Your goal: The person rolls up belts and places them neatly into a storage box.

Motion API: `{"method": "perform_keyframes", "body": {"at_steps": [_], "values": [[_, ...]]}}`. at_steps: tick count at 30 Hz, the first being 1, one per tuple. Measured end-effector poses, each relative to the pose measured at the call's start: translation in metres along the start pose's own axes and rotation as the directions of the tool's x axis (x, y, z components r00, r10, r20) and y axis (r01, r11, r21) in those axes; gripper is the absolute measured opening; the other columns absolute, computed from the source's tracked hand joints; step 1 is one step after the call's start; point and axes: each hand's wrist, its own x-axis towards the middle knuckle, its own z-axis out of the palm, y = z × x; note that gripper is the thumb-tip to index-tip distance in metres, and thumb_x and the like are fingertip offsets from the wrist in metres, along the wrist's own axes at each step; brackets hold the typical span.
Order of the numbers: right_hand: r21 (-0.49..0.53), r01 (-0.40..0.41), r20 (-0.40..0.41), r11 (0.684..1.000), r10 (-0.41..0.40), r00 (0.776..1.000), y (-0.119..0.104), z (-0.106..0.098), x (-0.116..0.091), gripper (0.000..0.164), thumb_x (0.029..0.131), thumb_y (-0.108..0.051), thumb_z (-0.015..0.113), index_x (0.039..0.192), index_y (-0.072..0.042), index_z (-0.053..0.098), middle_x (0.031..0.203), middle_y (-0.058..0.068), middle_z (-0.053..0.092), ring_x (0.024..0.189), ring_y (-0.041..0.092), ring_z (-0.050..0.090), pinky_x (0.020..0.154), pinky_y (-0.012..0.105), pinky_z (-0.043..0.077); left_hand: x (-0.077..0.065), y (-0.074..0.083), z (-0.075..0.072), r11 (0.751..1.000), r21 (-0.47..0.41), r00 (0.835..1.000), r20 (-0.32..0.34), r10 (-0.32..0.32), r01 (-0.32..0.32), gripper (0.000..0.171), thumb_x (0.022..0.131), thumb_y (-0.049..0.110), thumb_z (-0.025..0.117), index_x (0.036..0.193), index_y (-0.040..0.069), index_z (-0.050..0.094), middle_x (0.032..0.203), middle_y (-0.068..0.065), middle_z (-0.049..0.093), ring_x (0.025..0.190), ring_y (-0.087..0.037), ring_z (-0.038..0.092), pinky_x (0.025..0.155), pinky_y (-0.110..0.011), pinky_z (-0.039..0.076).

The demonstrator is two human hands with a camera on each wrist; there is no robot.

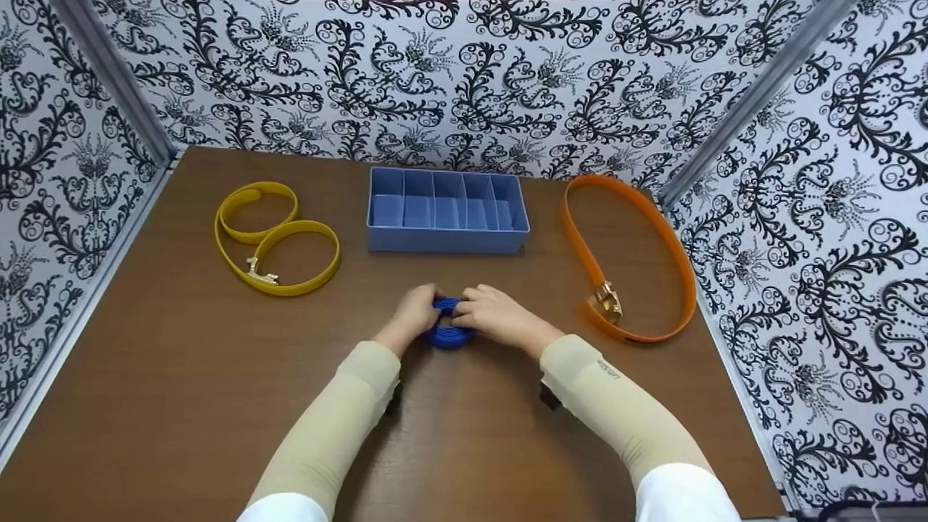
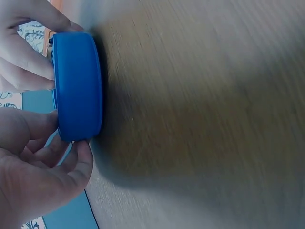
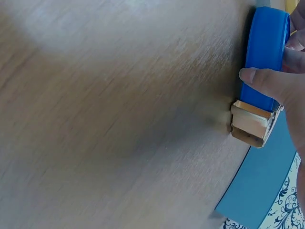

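A blue belt (image 1: 451,338) is wound into a tight coil that stands on its edge on the brown table. My left hand (image 1: 417,310) holds the coil's left side, with fingertips low against its outer face in the left wrist view. From the other side my right hand (image 1: 500,315) grips it, thumb (image 3: 267,81) pressed to the outside and fingers over the coil's top and middle. A gold-coloured buckle (image 3: 250,121) sticks out from the coil just beside the right thumb. In the head view the hands cover that buckle.
Behind the hands stands a blue-grey tray (image 1: 446,241) with several compartments. A yellow belt (image 1: 330,272) lies in loose loops at the left, its buckle showing. On the right lies an orange belt (image 1: 681,268) in one large loop. Patterned walls (image 1: 435,80) border the table.
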Motion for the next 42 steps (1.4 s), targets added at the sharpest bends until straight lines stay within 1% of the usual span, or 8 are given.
{"method": "perform_keyframes", "body": {"at_steps": [10, 13, 19, 26, 30, 35, 39, 42], "values": [[-0.021, 0.015, -0.017, 1.000, -0.016, 1.000, 0.001, 0.000, 0.005, 0.017, 0.086, -0.012, 0.072, 0.100, -0.020, 0.078, 0.095, -0.006, 0.066, 0.088, 0.021, 0.048, 0.074, 0.036, 0.038, 0.002, -0.001, -0.003, 1.000, 0.009, 0.998, 0.049, 0.027, -0.027, 0.026, 0.090, -0.004, 0.060, 0.115, -0.001, 0.065, 0.115, -0.016, 0.066, 0.111, -0.031, 0.059, 0.095, -0.042, 0.046], [-0.028, 0.029, -0.052, 0.999, -0.031, 0.998, 0.000, 0.000, 0.008, 0.013, 0.079, -0.017, 0.078, 0.092, -0.019, 0.078, 0.088, -0.005, 0.064, 0.084, 0.021, 0.048, 0.071, 0.037, 0.038, 0.003, -0.003, -0.003, 0.999, 0.003, 0.998, 0.043, 0.054, -0.054, 0.029, 0.089, -0.007, 0.058, 0.115, 0.000, 0.067, 0.116, -0.015, 0.066, 0.113, -0.031, 0.058, 0.097, -0.042, 0.045], [-0.010, 0.028, -0.048, 1.000, -0.029, 0.998, -0.004, 0.001, 0.016, 0.025, 0.065, -0.027, 0.087, 0.086, -0.018, 0.078, 0.081, -0.005, 0.064, 0.080, 0.022, 0.049, 0.069, 0.037, 0.038, 0.008, -0.005, -0.004, 0.995, -0.029, 0.994, 0.034, 0.099, -0.098, 0.031, 0.087, -0.009, 0.059, 0.114, 0.000, 0.071, 0.117, -0.015, 0.067, 0.115, -0.032, 0.058, 0.100, -0.041, 0.043], [0.054, -0.035, -0.011, 0.998, 0.035, 0.999, -0.009, 0.000, 0.019, 0.027, 0.065, -0.026, 0.089, 0.088, -0.018, 0.078, 0.083, -0.005, 0.066, 0.083, 0.022, 0.052, 0.070, 0.037, 0.040, 0.007, -0.009, -0.009, 0.981, 0.048, 0.982, -0.010, 0.189, -0.189, 0.027, 0.085, -0.004, 0.067, 0.111, 0.002, 0.072, 0.112, -0.014, 0.068, 0.110, -0.031, 0.060, 0.097, -0.041, 0.045], [0.078, -0.052, 0.001, 0.996, 0.052, 0.999, -0.010, -0.001, 0.020, 0.027, 0.064, -0.025, 0.088, 0.088, -0.017, 0.078, 0.084, -0.005, 0.066, 0.084, 0.022, 0.051, 0.069, 0.038, 0.040, 0.001, -0.012, -0.014, 0.932, 0.166, 0.941, -0.051, 0.334, -0.321, 0.021, 0.084, 0.004, 0.071, 0.105, 0.005, 0.074, 0.102, -0.012, 0.063, 0.100, -0.031, 0.059, 0.090, -0.042, 0.046], [0.096, -0.065, -0.019, 0.993, 0.067, 0.998, -0.010, -0.001, 0.020, 0.029, 0.065, -0.025, 0.088, 0.091, -0.019, 0.079, 0.083, -0.007, 0.067, 0.080, 0.023, 0.050, 0.067, 0.038, 0.039, -0.008, -0.016, -0.020, 0.801, 0.330, 0.863, 0.109, 0.494, -0.500, 0.013, 0.082, 0.014, 0.064, 0.088, 0.009, 0.075, 0.092, -0.007, 0.059, 0.089, -0.028, 0.055, 0.079, -0.043, 0.048], [0.108, -0.070, -0.034, 0.992, 0.074, 0.997, -0.011, -0.001, 0.020, 0.029, 0.068, -0.029, 0.086, 0.095, -0.020, 0.080, 0.084, -0.007, 0.068, 0.077, 0.022, 0.049, 0.065, 0.037, 0.039, -0.016, -0.018, -0.021, 0.743, 0.400, 0.844, 0.222, 0.489, -0.536, 0.020, 0.080, 0.025, 0.066, 0.090, 0.012, 0.076, 0.100, -0.007, 0.064, 0.100, -0.032, 0.056, 0.086, -0.049, 0.048], [0.127, -0.108, -0.006, 0.986, 0.110, 0.994, -0.012, -0.002, 0.021, 0.031, 0.068, -0.031, 0.086, 0.096, -0.019, 0.080, 0.084, -0.007, 0.067, 0.075, 0.021, 0.047, 0.065, 0.036, 0.038, -0.019, -0.017, -0.021, 0.729, 0.418, 0.840, 0.258, 0.477, -0.542, 0.027, 0.081, 0.030, 0.070, 0.101, 0.013, 0.077, 0.110, -0.010, 0.065, 0.112, -0.039, 0.054, 0.094, -0.058, 0.044]]}}
